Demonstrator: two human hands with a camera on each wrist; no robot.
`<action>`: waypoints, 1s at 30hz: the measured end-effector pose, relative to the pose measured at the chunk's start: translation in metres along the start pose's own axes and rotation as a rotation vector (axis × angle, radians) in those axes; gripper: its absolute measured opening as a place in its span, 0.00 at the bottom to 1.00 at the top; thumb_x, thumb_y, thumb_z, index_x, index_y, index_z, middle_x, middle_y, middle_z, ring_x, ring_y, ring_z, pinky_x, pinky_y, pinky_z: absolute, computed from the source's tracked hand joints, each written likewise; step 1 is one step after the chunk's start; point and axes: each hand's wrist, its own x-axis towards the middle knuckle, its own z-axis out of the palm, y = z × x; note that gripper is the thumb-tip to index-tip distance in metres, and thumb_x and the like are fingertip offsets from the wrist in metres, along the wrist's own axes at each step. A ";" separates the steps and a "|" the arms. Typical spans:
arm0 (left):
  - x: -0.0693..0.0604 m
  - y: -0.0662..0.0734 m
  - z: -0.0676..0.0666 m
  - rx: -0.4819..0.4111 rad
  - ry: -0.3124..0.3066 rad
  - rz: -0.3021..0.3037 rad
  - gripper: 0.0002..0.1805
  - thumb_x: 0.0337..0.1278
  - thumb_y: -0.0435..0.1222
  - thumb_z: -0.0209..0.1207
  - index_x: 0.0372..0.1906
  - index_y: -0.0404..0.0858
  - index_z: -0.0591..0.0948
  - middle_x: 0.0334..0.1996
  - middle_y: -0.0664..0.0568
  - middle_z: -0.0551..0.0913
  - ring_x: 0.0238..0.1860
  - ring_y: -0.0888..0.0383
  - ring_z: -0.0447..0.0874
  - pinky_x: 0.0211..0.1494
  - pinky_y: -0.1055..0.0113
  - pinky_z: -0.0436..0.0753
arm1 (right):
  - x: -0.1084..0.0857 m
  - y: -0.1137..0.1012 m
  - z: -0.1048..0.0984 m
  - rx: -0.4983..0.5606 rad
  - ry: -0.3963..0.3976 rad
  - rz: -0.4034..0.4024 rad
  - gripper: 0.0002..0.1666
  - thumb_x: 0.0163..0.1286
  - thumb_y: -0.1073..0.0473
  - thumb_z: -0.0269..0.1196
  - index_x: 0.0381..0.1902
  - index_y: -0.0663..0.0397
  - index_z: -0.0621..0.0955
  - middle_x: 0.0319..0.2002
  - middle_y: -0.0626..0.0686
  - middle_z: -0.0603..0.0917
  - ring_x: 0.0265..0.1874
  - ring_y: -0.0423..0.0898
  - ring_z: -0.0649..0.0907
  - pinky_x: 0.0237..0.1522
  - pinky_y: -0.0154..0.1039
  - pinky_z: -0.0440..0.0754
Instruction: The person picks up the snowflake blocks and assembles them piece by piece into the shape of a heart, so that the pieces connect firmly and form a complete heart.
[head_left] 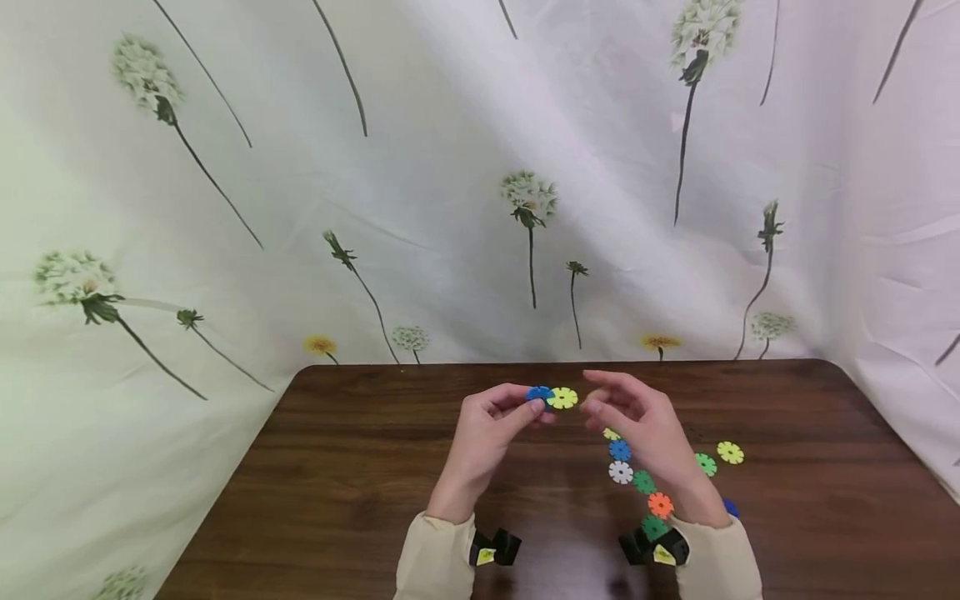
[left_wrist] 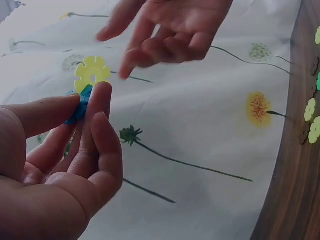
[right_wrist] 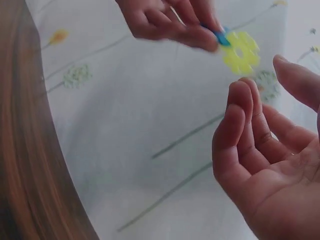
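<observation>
My left hand (head_left: 489, 437) pinches a blue notched disc (head_left: 539, 394) between thumb and fingers, raised over the table. Joined to its edge is a yellow notched disc (head_left: 563, 398), which sticks out toward the right; the left wrist view shows this yellow disc (left_wrist: 93, 74) standing above the blue one (left_wrist: 79, 108). Just right of the pair is my right hand (head_left: 651, 429), apart from it, thumb and fingers spread and relaxed with nothing between them. In the right wrist view a gap shows between the right hand (right_wrist: 270, 150) and the yellow disc (right_wrist: 242, 53).
Under and around the right forearm lie several loose discs on the brown table (head_left: 360, 467), among them a white one (head_left: 620, 472), an orange one (head_left: 660, 505) and a yellow one (head_left: 730, 452). A dandelion-print cloth (head_left: 450, 275) hangs behind the table.
</observation>
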 end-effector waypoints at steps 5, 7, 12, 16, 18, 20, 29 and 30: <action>0.001 0.001 -0.005 -0.011 0.029 0.007 0.15 0.60 0.31 0.62 0.48 0.24 0.79 0.39 0.43 0.84 0.32 0.59 0.88 0.49 0.59 0.85 | -0.002 0.002 -0.015 -0.007 0.080 0.033 0.20 0.71 0.60 0.59 0.59 0.61 0.75 0.37 0.49 0.86 0.33 0.46 0.86 0.41 0.38 0.86; 0.001 0.002 -0.007 -0.028 0.035 0.011 0.14 0.61 0.31 0.61 0.48 0.24 0.79 0.38 0.47 0.84 0.32 0.58 0.89 0.49 0.60 0.85 | -0.003 0.003 -0.022 0.006 0.110 0.042 0.20 0.71 0.60 0.59 0.58 0.62 0.76 0.38 0.48 0.86 0.34 0.45 0.86 0.40 0.36 0.85; 0.000 0.005 -0.010 -0.059 0.046 0.015 0.15 0.62 0.31 0.60 0.49 0.25 0.77 0.36 0.50 0.83 0.32 0.57 0.88 0.47 0.62 0.86 | -0.008 0.011 -0.047 0.015 0.200 0.029 0.16 0.71 0.61 0.59 0.54 0.62 0.78 0.37 0.46 0.86 0.34 0.40 0.85 0.36 0.32 0.84; -0.001 0.007 -0.014 -0.070 0.081 0.016 0.15 0.61 0.31 0.60 0.50 0.26 0.78 0.36 0.49 0.83 0.31 0.58 0.88 0.46 0.62 0.86 | -0.013 0.023 -0.073 -0.124 0.256 0.000 0.18 0.73 0.61 0.56 0.56 0.67 0.76 0.35 0.38 0.85 0.33 0.36 0.84 0.34 0.29 0.82; -0.001 0.008 -0.015 -0.071 0.099 0.018 0.14 0.61 0.31 0.60 0.50 0.26 0.78 0.35 0.50 0.84 0.30 0.58 0.87 0.45 0.62 0.86 | -0.019 0.031 -0.087 -0.245 0.269 0.011 0.20 0.74 0.59 0.55 0.57 0.67 0.75 0.35 0.34 0.84 0.33 0.33 0.83 0.34 0.28 0.82; -0.001 0.008 -0.015 -0.078 0.109 0.019 0.14 0.62 0.30 0.59 0.49 0.27 0.78 0.34 0.52 0.84 0.29 0.59 0.87 0.44 0.63 0.86 | -0.025 0.039 -0.102 -0.368 0.275 0.038 0.21 0.74 0.57 0.55 0.58 0.66 0.75 0.36 0.30 0.82 0.35 0.29 0.82 0.35 0.26 0.81; 0.000 0.006 -0.017 -0.096 0.100 0.028 0.15 0.62 0.30 0.59 0.50 0.26 0.77 0.33 0.54 0.84 0.30 0.59 0.87 0.43 0.65 0.85 | -0.051 0.072 -0.146 -0.458 0.274 0.230 0.28 0.75 0.46 0.52 0.61 0.63 0.73 0.39 0.24 0.76 0.39 0.32 0.77 0.36 0.26 0.78; 0.000 0.006 -0.017 -0.095 0.096 0.027 0.15 0.62 0.31 0.60 0.50 0.26 0.77 0.33 0.54 0.84 0.30 0.58 0.87 0.43 0.65 0.85 | -0.052 0.075 -0.148 -0.460 0.274 0.244 0.29 0.75 0.46 0.52 0.61 0.63 0.73 0.39 0.25 0.76 0.39 0.31 0.76 0.36 0.26 0.78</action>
